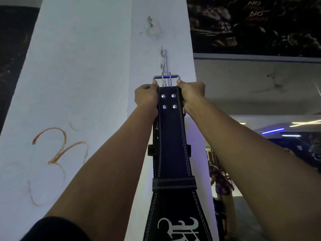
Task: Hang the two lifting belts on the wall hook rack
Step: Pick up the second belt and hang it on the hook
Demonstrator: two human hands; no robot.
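Note:
A black lifting belt (171,140) with white stitching hangs down along a white pillar, its steel buckle (166,77) uppermost. My left hand (146,96) grips the belt's left edge just under the buckle, and my right hand (192,92) grips the right edge. Both arms are raised overhead. A narrow white hook rack (163,58) is fixed to the pillar directly above the buckle, its hooks small and hard to make out. A second dark strap edge (154,134) shows behind the belt on the left; I cannot tell whether it is another belt.
The white pillar (86,84) bears orange scribbles at the left and a chipped patch above the rack. A dark poster (251,23) covers the wall at the upper right. Below right, a person (220,185) stands on the gym floor under ceiling lights.

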